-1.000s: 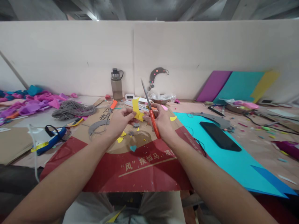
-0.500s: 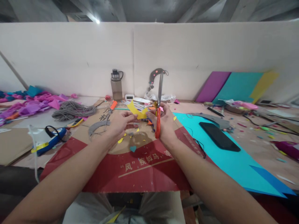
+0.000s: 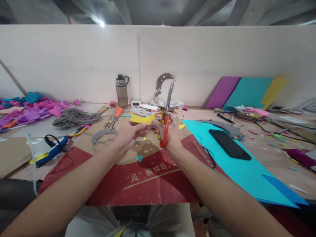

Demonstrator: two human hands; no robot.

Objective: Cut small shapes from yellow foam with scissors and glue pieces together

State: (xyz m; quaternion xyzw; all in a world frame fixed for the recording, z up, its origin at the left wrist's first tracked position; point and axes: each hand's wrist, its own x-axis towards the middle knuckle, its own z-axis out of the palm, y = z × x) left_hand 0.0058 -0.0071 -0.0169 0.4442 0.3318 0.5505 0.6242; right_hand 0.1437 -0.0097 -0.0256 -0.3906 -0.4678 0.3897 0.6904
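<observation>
My left hand (image 3: 128,134) pinches a curved yellow strip (image 3: 140,118) between thumb and fingers, held above the cardboard (image 3: 153,184). My right hand (image 3: 174,135) is wrapped around red-handled scissors (image 3: 165,133), whose blades point up. The right thumb and fingertips also reach the strip's right end; whether they grip it is hard to see. Small yellow scraps and a teal heart (image 3: 139,158) lie on the cardboard below. A grey crescent piece (image 3: 103,135) with cord lies left of my hands.
Behind stand a water bottle (image 3: 121,93) and a small white timer (image 3: 135,104). A phone (image 3: 229,144) rests on turquoise sheets (image 3: 261,177) at right. Grey cord (image 3: 75,118), a power strip (image 3: 51,153) and an orange-handled cutter (image 3: 118,112) are at left. Coloured sheets (image 3: 249,93) lean on the wall.
The yellow strip has been turned and now lies flatter, stretching leftward over my left fingers. The scissors have tilted slightly, and my hands have drawn a little closer together.
</observation>
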